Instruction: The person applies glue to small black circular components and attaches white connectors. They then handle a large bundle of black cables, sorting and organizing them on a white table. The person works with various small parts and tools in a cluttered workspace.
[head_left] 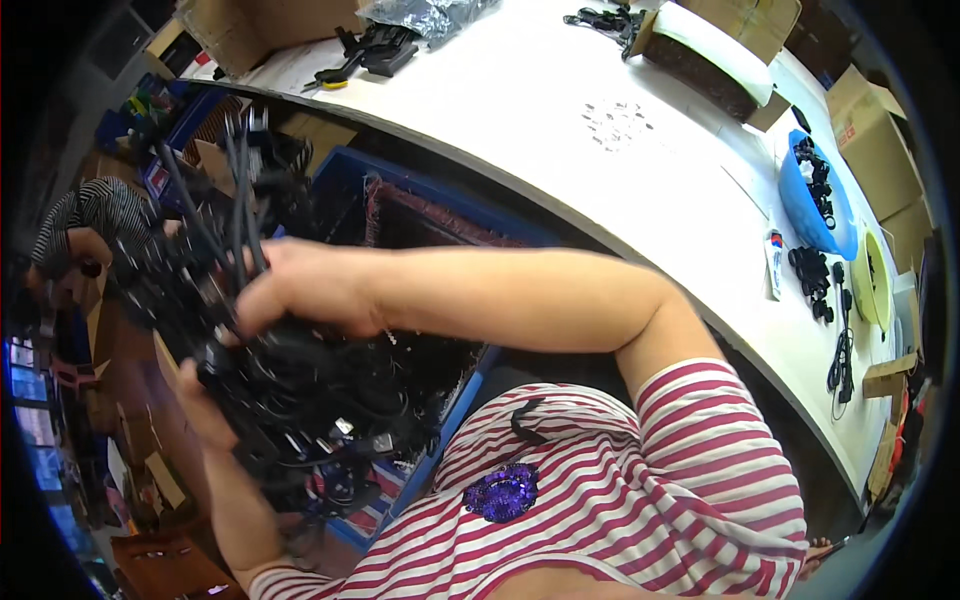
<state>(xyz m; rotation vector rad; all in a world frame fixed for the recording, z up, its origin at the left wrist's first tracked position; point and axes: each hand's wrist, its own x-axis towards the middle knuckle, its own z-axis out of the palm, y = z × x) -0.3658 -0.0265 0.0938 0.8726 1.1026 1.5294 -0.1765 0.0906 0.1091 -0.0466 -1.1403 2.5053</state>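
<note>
At the far left another person (pixel 95 220) in a black-and-white striped top bends among boxes. Nearer, the left hand (pixel 208 418) supports the low left side of a large tangle of black cables (pixel 300 380); its thumb presses against them, but most of its grip is behind the bundle, so whether it is closed I cannot tell. Just right of it, the right hand (pixel 290 285) is gripping the same cables from above, with several plug ends sticking up past its blurred fingers. The tangle hangs over the left part of a blue crate (pixel 345 168). Beyond the crate runs a white table (pixel 540 130), with a cardboard box (pixel 268 22) and a clear plastic bag (pixel 425 18) at its far left. Small pieces (pixel 617 125) are scattered mid-table. On the right stand a blue basin (pixel 800 205) holding black parts, a white tube (pixel 774 265) near it, a coiled black cord (pixel 840 355) and a yellow-green basin (pixel 868 285).
</note>
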